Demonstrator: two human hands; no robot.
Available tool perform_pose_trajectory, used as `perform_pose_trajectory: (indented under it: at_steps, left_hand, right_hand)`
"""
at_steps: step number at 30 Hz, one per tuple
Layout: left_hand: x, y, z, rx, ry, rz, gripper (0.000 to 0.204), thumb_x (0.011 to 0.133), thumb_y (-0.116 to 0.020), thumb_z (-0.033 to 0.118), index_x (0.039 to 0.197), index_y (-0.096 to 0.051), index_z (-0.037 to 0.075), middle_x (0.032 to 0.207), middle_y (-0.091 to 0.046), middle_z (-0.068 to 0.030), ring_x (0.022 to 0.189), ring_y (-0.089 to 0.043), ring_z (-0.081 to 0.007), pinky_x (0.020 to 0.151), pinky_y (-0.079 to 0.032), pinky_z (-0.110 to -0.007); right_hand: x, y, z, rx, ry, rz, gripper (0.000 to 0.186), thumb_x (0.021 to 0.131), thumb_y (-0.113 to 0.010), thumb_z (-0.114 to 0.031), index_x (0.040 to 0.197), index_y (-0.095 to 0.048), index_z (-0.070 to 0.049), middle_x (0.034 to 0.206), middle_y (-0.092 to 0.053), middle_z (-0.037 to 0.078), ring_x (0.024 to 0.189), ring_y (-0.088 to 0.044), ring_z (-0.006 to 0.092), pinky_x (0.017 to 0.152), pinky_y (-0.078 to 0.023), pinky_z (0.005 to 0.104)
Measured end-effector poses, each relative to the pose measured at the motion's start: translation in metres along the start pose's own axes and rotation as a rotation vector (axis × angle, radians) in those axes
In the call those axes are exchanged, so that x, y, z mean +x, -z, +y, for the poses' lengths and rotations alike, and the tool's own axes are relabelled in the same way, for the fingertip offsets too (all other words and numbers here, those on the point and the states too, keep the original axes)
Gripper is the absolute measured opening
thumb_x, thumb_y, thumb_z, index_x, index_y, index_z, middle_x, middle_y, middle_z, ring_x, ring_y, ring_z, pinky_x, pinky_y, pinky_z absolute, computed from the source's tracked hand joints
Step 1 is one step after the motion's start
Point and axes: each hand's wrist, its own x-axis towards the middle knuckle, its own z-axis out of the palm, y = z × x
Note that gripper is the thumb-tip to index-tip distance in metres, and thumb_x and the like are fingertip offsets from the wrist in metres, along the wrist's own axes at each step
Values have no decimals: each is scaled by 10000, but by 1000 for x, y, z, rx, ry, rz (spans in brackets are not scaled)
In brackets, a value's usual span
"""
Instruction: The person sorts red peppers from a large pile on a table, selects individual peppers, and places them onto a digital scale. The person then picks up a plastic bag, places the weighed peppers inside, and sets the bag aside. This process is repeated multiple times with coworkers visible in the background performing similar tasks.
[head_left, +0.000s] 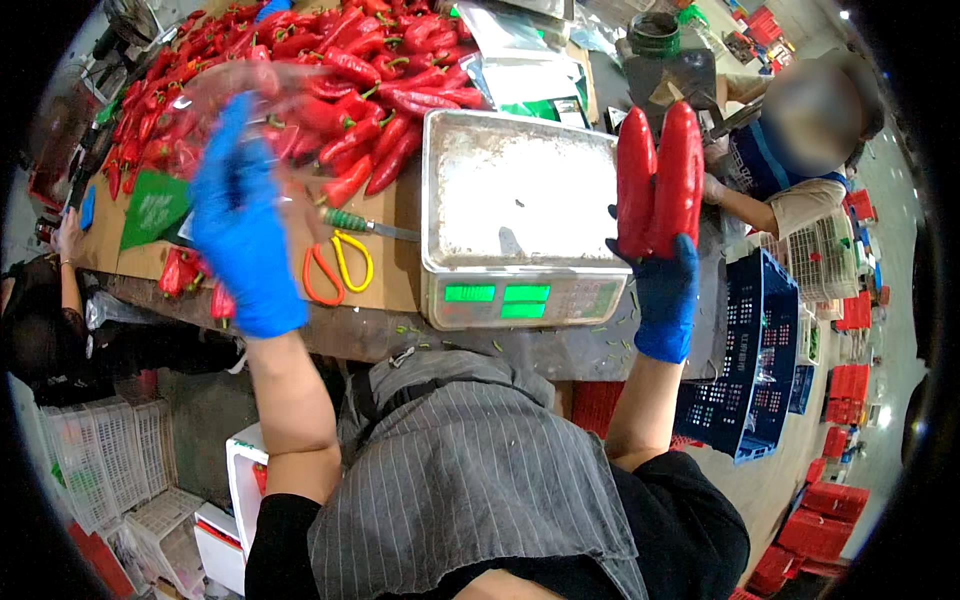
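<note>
My right hand (668, 300), in a blue glove, is closed around the lower ends of two long red peppers (678, 180), held upright side by side just right of the scale. A blue glove also covers my left hand (240, 220), raised over the table's left side. Its fingers are closed on a clear plastic bag (290, 82), which is blurred and see-through against the peppers behind. Between my hands stands a weighing scale (520, 190) with a bare, stained pan and lit green displays. Left of it lie a green-handled knife (345, 219) and scissors (340, 262) with orange and yellow handles.
A large heap of red peppers (350, 65) covers the far left of the table. A green sheet (152, 210) lies near my left hand. A dark blue crate (742, 350) stands at the right. Another person (790, 190) is beyond my right hand; a co-worker's hand (70, 235) shows far left.
</note>
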Motion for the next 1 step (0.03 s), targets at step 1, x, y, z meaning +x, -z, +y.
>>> perform_pose_trajectory:
  at_steps: [1]
  left_hand:
    - [5,-2,2,-11,-11,6,341,912,-502,75,1241,-512,-14,1242,-547,-101,1035,-555,-174,920,-430,-292]
  right_hand:
    - [-3,9,6,-29,13,-29,896,729,-630,-497,1426,-238,-95,1401,-365,154,1195,-459,390,850,-485,494]
